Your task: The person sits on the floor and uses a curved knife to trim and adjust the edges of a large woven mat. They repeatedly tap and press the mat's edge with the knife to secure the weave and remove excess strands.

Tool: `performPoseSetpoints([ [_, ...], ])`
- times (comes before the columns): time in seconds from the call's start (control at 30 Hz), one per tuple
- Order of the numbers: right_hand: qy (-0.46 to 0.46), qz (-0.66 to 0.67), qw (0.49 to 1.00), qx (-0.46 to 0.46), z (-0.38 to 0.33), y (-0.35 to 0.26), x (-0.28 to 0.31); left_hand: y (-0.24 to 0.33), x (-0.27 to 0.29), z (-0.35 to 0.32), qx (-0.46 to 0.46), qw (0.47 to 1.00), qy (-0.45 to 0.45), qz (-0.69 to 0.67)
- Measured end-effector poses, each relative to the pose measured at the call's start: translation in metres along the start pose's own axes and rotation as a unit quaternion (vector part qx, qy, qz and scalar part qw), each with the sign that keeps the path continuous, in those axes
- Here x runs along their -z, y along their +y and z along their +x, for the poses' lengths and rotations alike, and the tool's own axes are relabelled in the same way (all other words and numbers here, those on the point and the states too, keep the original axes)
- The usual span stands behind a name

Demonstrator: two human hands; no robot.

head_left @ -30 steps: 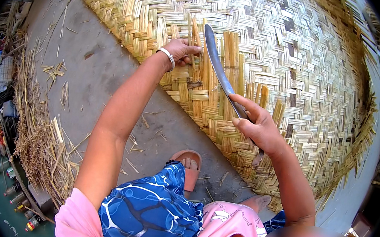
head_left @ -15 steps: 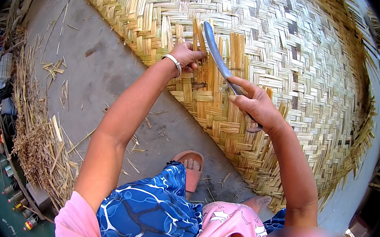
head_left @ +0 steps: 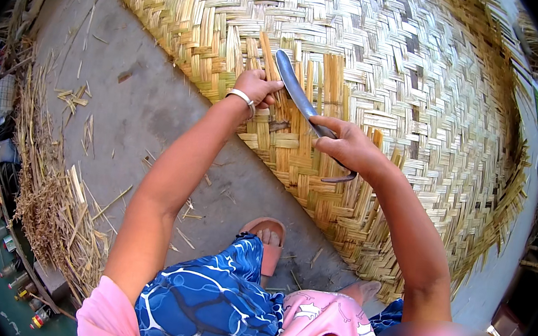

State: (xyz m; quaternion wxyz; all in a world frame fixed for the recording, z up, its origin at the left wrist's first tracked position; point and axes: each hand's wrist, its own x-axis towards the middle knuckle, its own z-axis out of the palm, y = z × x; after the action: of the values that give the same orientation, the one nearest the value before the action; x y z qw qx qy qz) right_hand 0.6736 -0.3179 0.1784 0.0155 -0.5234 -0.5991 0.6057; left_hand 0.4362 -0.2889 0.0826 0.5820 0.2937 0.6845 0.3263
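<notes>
Lowered since the earlier frame, my right hand (head_left: 346, 147) grips the knife (head_left: 299, 99), blade slanting up-left toward my left hand (head_left: 258, 87) pinching a mat strip (head_left: 268, 60).

A large woven mat (head_left: 420, 99) of pale yellow bamboo strips lies flat on the grey concrete floor, its near edge unfinished with loose strip ends (head_left: 327, 82) sticking up. A curved, dull-grey knife blade (head_left: 295, 91) slants across those ends, tip pointing away.
</notes>
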Motion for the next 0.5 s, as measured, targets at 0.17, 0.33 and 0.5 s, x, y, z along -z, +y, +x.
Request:
performPoseSetpoints([
  [0.17, -0.035, -0.044, 0.998, 0.007, 0.01, -0.01, 0.012, -0.004, 0.005, -0.007, 0.009, 0.99, -0.031, -0.137],
  [0.33, -0.087, 0.065, 0.993, -0.055, -0.001, -0.031, 0.021, -0.017, 0.014, -0.007, 0.005, 0.964, -0.04, -0.262],
  [0.5, -0.072, 0.032, 0.996, -0.047, 0.0, -0.028, 0.017, -0.019, 0.014, -0.01, 0.0, 0.951, -0.062, -0.302],
])
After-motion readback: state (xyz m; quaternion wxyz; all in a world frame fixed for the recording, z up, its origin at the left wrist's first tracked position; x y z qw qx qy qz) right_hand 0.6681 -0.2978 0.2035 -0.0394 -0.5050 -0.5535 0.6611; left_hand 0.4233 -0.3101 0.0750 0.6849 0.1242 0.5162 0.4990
